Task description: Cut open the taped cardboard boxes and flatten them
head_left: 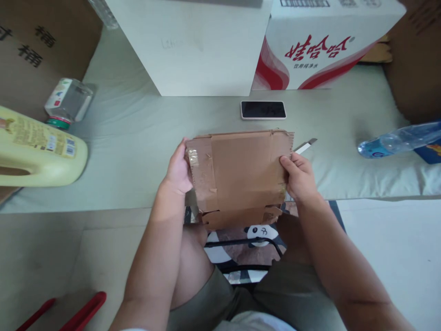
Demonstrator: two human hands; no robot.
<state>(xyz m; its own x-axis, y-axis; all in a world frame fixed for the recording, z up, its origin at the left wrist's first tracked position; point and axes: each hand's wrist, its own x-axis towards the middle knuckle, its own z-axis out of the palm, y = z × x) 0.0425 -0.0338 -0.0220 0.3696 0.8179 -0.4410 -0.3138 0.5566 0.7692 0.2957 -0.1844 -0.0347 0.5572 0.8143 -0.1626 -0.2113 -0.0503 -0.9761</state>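
Between my hands is a brown piece of cardboard, held above my lap at the front edge of the pale green surface. Creases, torn edges and a strip of shiny tape show on it. My left hand grips its left edge, fingers mostly hidden behind the board. At the right edge my right hand pinches it, thumb on the front face. A utility knife with its blade out lies just beyond my right hand. Farther back rests a phone with a dark screen.
A white box and a red-and-white water carton stand at the back. On the left are a yellow jug and a clear bottle. A water bottle lies right. Red handles show near the floor.
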